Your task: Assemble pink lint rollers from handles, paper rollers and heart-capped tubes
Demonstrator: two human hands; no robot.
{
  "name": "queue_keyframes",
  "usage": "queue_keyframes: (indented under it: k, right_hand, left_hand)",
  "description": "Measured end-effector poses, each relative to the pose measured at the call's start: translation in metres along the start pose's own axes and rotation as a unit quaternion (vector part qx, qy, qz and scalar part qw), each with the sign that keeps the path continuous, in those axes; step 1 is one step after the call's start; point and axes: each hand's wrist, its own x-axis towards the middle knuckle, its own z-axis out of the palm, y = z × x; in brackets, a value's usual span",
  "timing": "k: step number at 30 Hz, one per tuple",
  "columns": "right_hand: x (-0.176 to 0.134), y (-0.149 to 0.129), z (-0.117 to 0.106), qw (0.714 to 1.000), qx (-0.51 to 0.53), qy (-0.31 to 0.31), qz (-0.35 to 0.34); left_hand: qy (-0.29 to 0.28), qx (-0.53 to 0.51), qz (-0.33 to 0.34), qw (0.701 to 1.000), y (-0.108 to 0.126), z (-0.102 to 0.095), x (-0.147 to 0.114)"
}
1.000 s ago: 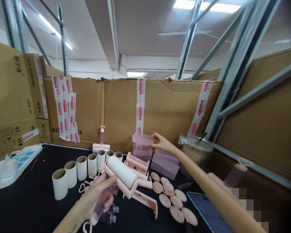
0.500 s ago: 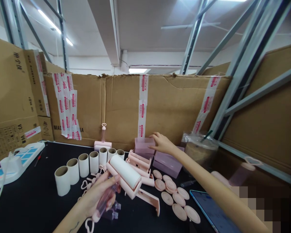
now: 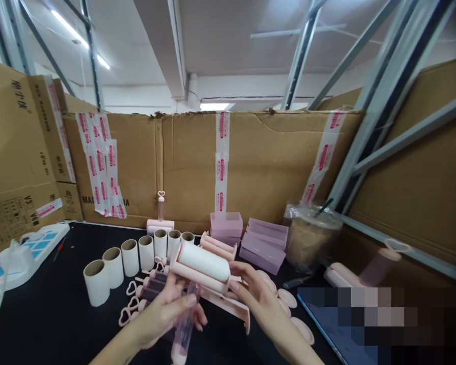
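A pink lint roller with a white paper roll is held up over the black table, tilted. My left hand is closed around its clear purple handle, just below the head. My right hand grips the right end of the roller's pink frame, thumb in front and fingers behind. A small pink edge shows by those fingers; I cannot make out whether it is a separate piece. Beneath the roller lies a long pink frame part. Several pink oval discs lie beside my right hand, partly hidden by it.
Several white paper rolls stand in a row at left. Purple plastic covers are stacked at the back, near more pink frames. Heart-ended handles lie by my left wrist. A phone, bagged cup and power strip flank the area.
My right hand has come back from the purple covers to the right end of the lint roller. The roller has turned, its handle now pointing more toward me.
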Motion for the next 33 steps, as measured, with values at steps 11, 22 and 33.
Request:
queue_keyframes:
  k: [11,22,33]
  right_hand:
    - [-0.002,0.016,-0.004,0.990,0.117,-0.019,0.073]
    - [-0.004,0.008,-0.016,0.984,0.088,-0.137,0.070]
    - [-0.016,0.029,0.017,0.962,-0.003,-0.225,0.152]
  left_hand:
    - [-0.015,0.064,-0.087,0.994,-0.001,-0.007,-0.002]
    - [-0.168,0.162,-0.086,0.969,0.019,-0.036,-0.006]
    - [-0.173,0.384,-0.159,0.893,0.001,-0.019,0.004]
